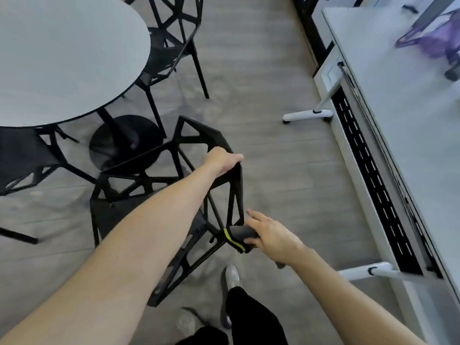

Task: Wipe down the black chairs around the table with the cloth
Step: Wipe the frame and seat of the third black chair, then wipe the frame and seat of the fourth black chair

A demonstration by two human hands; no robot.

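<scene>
A black open-frame chair (pixel 149 192) stands in front of me beside the round grey table (pixel 62 58). My left hand (pixel 222 161) grips the top edge of its backrest. My right hand (pixel 270 236) holds a dark grey cloth with a yellow stripe (pixel 237 239) against the lower right corner of the backrest frame, with the index finger stretched forward. Two more black chairs stand at the table, one at the far side (pixel 174 43) and one at the left (pixel 27 158).
A long white desk (pixel 398 120) with white legs and a black slotted cable tray (pixel 368 175) runs along the right. A purple chair (pixel 433 38) shows behind it. Grey floor lies open between the chair and the desk. My feet (pixel 231 277) stand just behind the chair.
</scene>
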